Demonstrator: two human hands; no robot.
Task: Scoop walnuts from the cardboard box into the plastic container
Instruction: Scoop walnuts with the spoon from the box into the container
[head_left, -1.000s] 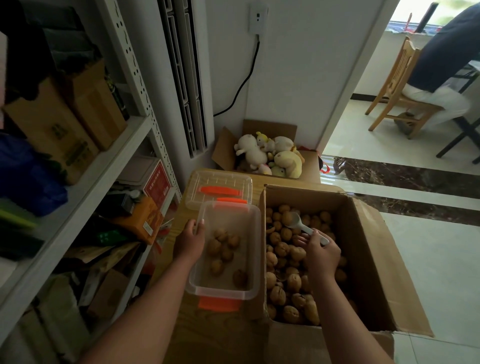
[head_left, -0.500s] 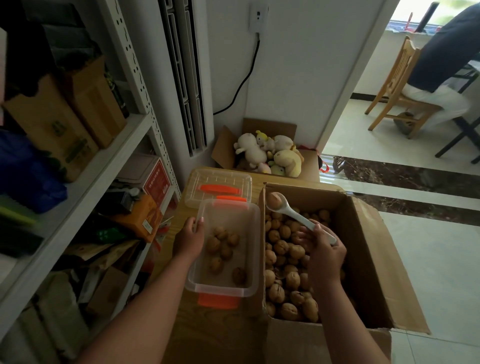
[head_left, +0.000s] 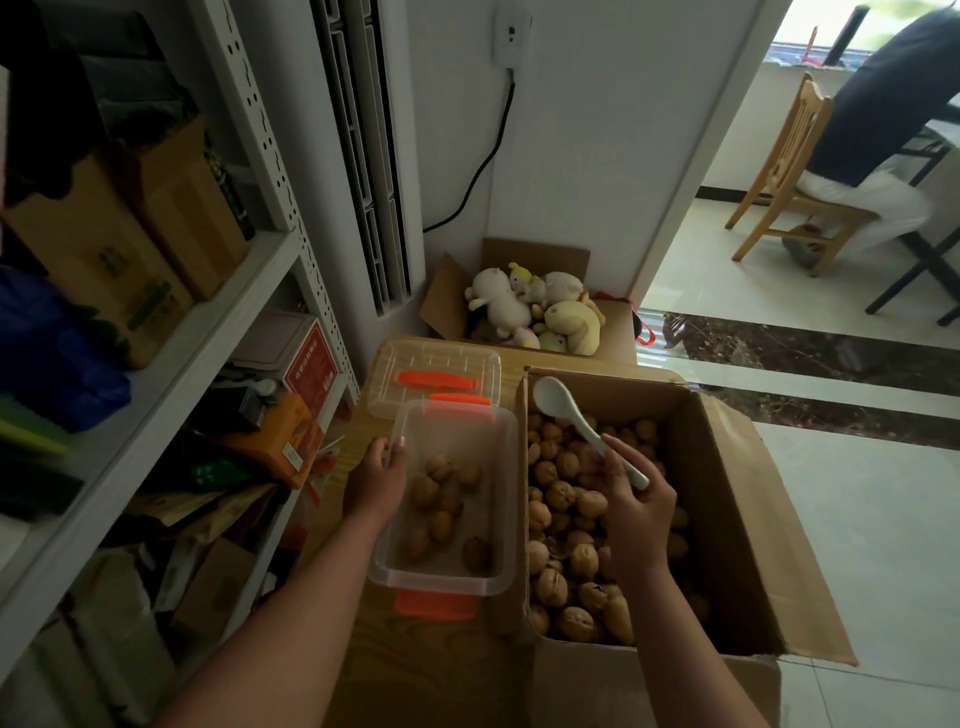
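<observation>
A large cardboard box (head_left: 727, 499) on the right is filled with walnuts (head_left: 566, 525). To its left a clear plastic container (head_left: 498, 467) with orange clasps holds several walnuts. My left hand (head_left: 376, 480) grips the container's left rim. My right hand (head_left: 639, 514) holds the handle of a white spoon (head_left: 558, 402) above the box. The spoon's bowl sits raised near the box's far left corner, and it looks empty.
The container's clear lid (head_left: 434, 382) lies just beyond it on a wooden surface (head_left: 431, 675). A metal shelf (head_left: 171, 332) full of boxes stands at the left. A box of plush toys (head_left: 535, 306) sits behind. A person on a wooden chair (head_left: 800, 176) is far right.
My right hand lifted the spoon out of the walnuts with one walnut in it. The spoon now looks empty and the container holds one more walnut. My left hand stayed on the container.
</observation>
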